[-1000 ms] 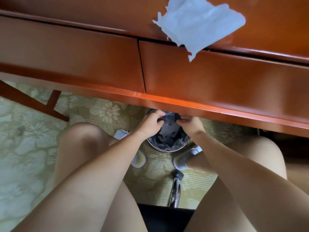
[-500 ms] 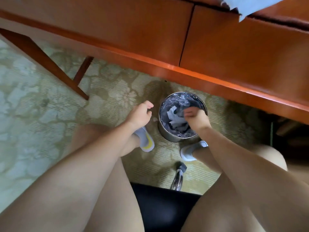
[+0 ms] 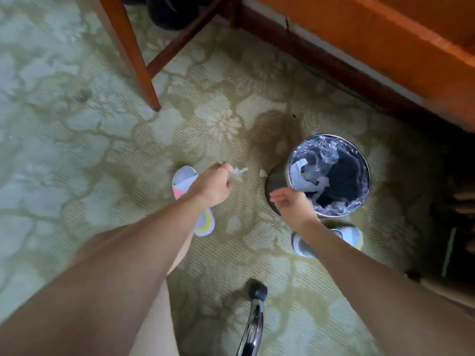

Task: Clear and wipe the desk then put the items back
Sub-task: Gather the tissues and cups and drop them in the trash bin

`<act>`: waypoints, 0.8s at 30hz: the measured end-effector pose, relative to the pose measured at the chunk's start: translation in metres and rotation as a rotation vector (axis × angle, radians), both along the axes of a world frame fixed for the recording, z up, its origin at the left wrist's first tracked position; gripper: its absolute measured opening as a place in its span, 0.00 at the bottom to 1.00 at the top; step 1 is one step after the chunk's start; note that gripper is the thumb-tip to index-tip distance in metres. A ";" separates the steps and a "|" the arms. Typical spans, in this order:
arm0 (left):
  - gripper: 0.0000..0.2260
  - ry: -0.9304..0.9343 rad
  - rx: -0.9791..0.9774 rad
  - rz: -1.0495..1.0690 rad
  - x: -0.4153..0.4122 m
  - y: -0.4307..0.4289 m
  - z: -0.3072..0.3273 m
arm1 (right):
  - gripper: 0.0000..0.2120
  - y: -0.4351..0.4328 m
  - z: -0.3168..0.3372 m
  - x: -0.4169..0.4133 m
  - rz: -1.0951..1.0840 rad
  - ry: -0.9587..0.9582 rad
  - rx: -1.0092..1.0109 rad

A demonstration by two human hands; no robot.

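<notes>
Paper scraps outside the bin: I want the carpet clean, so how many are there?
2. One scrap is at the fingertips of the left hand, blurred; another scrap lies on the carpet just left of the bin. Others may be hidden.

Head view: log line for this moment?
left hand: pinches paper scrap | right hand: open, at bin rim | second scrap: on carpet

Green floral carpet (image 3: 77, 129), lined metal bin (image 3: 279, 182) upright on it, white paper scrap (image 3: 262, 172) just beside
</notes>
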State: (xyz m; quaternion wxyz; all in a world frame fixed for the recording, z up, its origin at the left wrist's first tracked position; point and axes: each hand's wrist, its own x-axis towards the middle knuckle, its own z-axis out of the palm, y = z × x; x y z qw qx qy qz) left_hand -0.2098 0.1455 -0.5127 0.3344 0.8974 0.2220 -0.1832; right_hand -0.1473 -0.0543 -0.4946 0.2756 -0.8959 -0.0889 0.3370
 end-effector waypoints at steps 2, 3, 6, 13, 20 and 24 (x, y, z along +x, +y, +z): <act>0.17 0.032 0.006 -0.023 0.006 0.013 -0.015 | 0.14 0.017 -0.016 0.006 0.045 0.044 -0.064; 0.17 0.050 0.010 -0.030 0.012 0.018 -0.021 | 0.14 0.026 -0.024 0.011 0.046 0.062 -0.083; 0.19 0.121 0.028 -0.097 0.032 0.030 -0.040 | 0.15 0.051 -0.046 0.032 0.065 0.088 -0.147; 0.29 0.279 0.014 -0.256 0.063 0.015 -0.113 | 0.20 0.090 -0.119 0.075 0.051 0.141 -0.279; 0.32 0.337 0.028 -0.320 0.083 0.013 -0.173 | 0.26 0.102 -0.185 0.093 0.071 0.182 -0.410; 0.33 0.329 0.053 -0.361 0.098 0.015 -0.200 | 0.22 0.106 -0.214 0.102 0.090 0.210 -0.473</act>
